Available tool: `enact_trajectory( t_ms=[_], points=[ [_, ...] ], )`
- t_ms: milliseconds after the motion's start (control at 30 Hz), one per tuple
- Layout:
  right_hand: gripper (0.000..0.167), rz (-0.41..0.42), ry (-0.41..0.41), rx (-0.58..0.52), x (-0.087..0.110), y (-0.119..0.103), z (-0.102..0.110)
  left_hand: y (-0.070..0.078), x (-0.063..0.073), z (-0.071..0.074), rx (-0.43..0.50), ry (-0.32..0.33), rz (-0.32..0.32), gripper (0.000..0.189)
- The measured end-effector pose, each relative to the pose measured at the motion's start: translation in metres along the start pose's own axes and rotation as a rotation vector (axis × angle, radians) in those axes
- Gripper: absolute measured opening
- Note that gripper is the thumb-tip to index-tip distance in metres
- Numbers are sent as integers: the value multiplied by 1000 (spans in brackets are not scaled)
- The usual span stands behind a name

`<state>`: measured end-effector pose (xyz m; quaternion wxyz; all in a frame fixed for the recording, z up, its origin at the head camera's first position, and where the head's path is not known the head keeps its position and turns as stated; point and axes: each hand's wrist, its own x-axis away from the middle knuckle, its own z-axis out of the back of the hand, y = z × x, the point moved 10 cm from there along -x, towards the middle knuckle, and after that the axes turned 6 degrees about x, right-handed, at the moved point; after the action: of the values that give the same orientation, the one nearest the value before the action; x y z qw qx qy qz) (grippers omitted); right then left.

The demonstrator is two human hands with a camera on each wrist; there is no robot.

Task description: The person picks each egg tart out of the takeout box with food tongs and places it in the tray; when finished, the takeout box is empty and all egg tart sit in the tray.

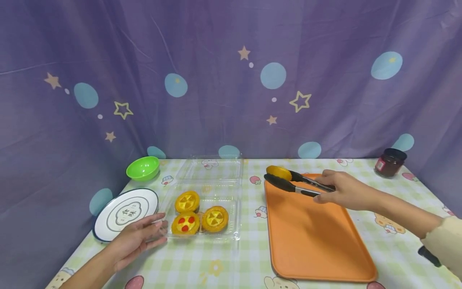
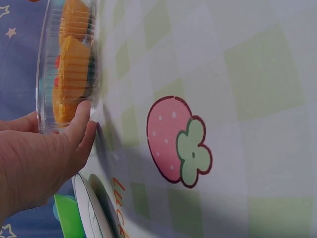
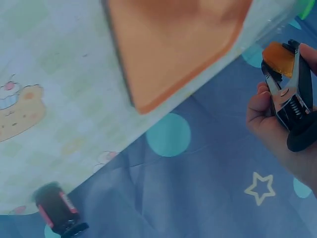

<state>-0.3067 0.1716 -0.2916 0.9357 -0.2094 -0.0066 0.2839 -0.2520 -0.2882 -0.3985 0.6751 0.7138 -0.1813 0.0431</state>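
My right hand (image 1: 345, 190) grips a pair of black-tipped metal tongs (image 1: 306, 192) over the far left part of an orange tray (image 1: 317, 237). Pinched between the tong tips is a yellow egg tart (image 1: 279, 172), also visible in the right wrist view. My left hand (image 1: 138, 239), fingers loosely extended, touches the left side of a clear plastic box (image 1: 236, 216) with its lid folded back. Inside the box sit three tarts: two with yellow pieces on top (image 1: 187, 201) (image 1: 215, 219) and one with red pieces (image 1: 185, 224).
Left of the box lies a white plate (image 1: 106, 218) with a dark rim. A green bowl (image 1: 143, 168) stands behind the plate. At the back right is a dark jar with a black lid (image 1: 390, 163). A purple curtain (image 1: 223, 120) hangs behind the table with its checked cloth (image 1: 249, 261).
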Motion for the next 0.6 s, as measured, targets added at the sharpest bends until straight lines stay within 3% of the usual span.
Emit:
enact_trajectory(
  t_ms=[100, 333, 600],
  points=[
    [61, 5, 2, 8, 2, 8, -6, 0, 0, -1, 4, -8, 1, 69],
    [15, 20, 18, 53, 5, 21, -23, 0, 0, -2, 4, -5, 4, 69],
    [19, 43, 26, 83, 7, 22, -29, 0, 0, -1, 7, -5, 8, 69]
  ],
)
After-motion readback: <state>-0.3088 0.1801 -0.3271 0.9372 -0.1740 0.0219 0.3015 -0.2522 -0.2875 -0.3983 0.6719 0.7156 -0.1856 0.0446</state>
